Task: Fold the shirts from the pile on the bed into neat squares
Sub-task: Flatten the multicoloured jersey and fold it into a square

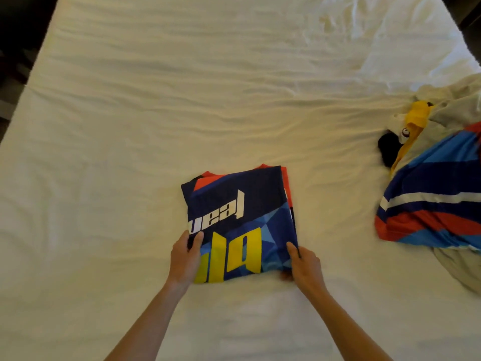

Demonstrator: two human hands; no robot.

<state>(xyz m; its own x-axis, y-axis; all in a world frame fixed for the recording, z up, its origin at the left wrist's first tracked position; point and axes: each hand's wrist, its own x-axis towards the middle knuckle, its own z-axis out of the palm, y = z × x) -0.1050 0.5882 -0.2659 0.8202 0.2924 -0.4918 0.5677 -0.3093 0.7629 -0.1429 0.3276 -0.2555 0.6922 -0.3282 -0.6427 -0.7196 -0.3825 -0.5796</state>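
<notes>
Jersey point(239, 217) mid-bed point(130, 113), nearly square. Left hand point(183, 259) and right hand point(303, 264) each pinch a near corner, grip closed on fabric. Looks like final fold/tidy; next likely set aside, take from pile point(432, 194) at right

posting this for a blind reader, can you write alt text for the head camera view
A person's left hand and right hand grip the near corners of a folded navy, blue and red jersey with white and yellow lettering, lying on a white bed sheet. A pile of unfolded shirts lies at the right edge.
</notes>
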